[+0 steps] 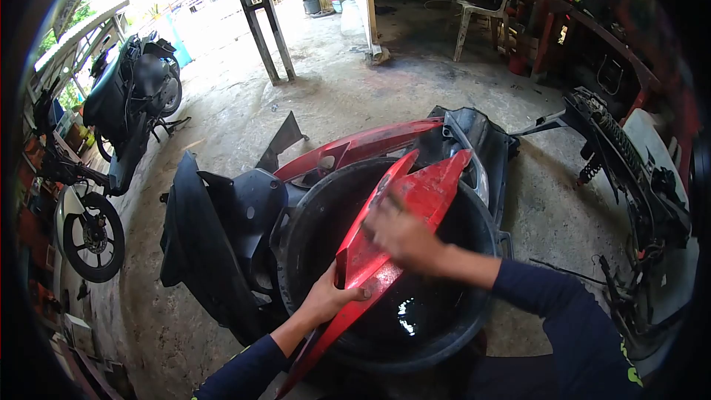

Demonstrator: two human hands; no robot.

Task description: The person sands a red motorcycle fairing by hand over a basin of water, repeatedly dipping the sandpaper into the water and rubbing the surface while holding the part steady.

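A wet red motorcycle fairing panel point(437, 185) slants over a round black tub point(474, 326) with dark water in it. My left hand point(329, 298) is closed around the panel's lower part, the thumb on its outer face. My right hand point(404, 237) is closed and lies against the middle of the panel's red face, blurred by motion. A small brownish thing shows at its fingers, too smeared to name. The panel's lower end reaches out past the tub's near rim.
Black plastic panels point(207, 237) stand left of the tub. Another red panel point(355, 144) and a dark fairing piece point(481, 141) lie behind it. A motorcycle point(129, 96) is parked at left. Motorcycle frame parts point(629, 170) stand at right; a chair point(489, 11) is farther back.
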